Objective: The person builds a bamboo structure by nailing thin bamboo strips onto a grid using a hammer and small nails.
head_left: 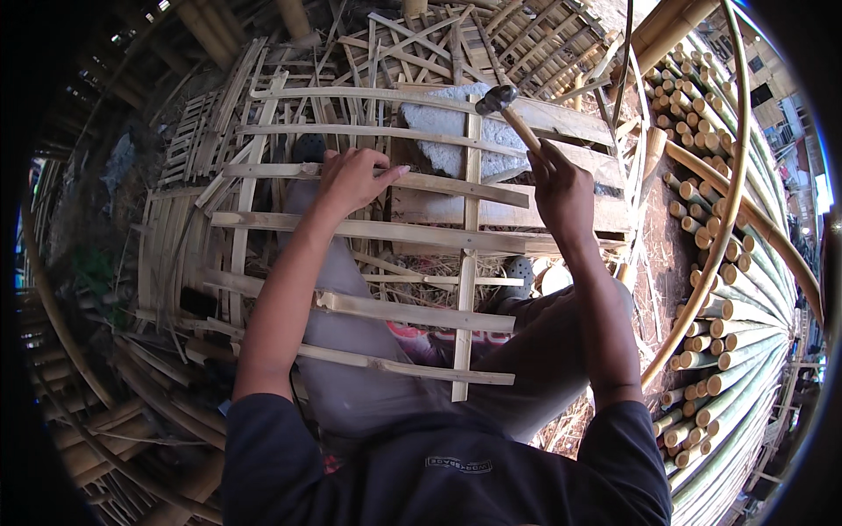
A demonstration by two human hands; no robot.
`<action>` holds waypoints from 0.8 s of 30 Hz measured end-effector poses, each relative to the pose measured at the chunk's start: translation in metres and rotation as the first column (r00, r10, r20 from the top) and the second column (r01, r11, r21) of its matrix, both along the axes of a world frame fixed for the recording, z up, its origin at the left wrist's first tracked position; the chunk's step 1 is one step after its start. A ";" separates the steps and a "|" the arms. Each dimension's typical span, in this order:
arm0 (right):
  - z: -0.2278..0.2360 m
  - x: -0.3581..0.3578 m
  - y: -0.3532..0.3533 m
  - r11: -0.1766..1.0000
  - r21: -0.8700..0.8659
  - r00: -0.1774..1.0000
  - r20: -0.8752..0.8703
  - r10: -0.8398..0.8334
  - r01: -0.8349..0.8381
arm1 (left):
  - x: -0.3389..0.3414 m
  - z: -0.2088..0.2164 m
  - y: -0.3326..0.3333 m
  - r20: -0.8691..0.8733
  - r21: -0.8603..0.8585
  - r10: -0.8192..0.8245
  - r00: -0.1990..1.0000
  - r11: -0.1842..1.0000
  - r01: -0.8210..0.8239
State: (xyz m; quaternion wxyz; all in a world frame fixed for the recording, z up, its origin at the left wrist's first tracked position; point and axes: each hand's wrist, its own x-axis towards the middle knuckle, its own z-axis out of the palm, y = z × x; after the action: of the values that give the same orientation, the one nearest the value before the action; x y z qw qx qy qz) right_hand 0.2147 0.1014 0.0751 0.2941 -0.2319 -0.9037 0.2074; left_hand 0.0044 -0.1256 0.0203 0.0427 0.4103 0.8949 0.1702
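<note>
Across my lap lies a lattice of pale bamboo slats, several crosswise ones over two long upright strips. My left hand (358, 180) is closed over a crosswise bamboo slat (460, 189), with thumb and forefinger reaching along it; whether a nail is pinched there is too small to tell. In my right hand (564, 193) is a hammer (521, 130), gripped by its wooden handle. Its dark metal head (496, 99) is raised near the far end of the right upright strip (467, 263). Beneath that strip's far part sits a rough pale stone block (434, 145).
Wooden planks (570, 171) lie under and beside the stone. Many cut bamboo poles (732, 333) are stacked on the right, behind a curved bamboo strip (732, 202). Finished-looking slatted panels (175, 232) and loose slats (421, 39) lie to the left and far side.
</note>
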 end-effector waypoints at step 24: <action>0.001 0.013 0.043 0.985 -0.124 0.962 0.258 -0.086 0.121 | 0.004 -0.001 0.003 -0.028 0.056 -0.046 0.999 0.997 0.048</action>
State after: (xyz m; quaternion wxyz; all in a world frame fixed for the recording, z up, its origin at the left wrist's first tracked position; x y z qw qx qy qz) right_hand 0.2278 0.1449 0.0756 0.1707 -0.3233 -0.9037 0.2227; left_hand 0.0088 -0.1230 0.0194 0.0233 0.4345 0.8803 0.1888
